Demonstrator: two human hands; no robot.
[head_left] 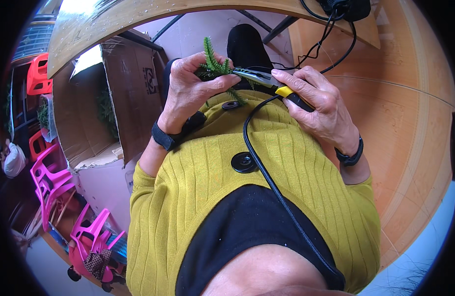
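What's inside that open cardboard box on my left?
Inside the cardboard box, dark green foliage shows along the right side. The near flap hides whatever lies behind it, so how much foliage there is can't be told.

The pliers (pixel 257 76) look like smooth metal (their grips (pixel 300 101) plastic), the box (pixel 84 123) matt, rough-edged cardboard.

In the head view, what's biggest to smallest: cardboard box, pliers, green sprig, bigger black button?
1. Cardboard box
2. Pliers and green sprig: too alike to rank, both partly covered
3. Bigger black button
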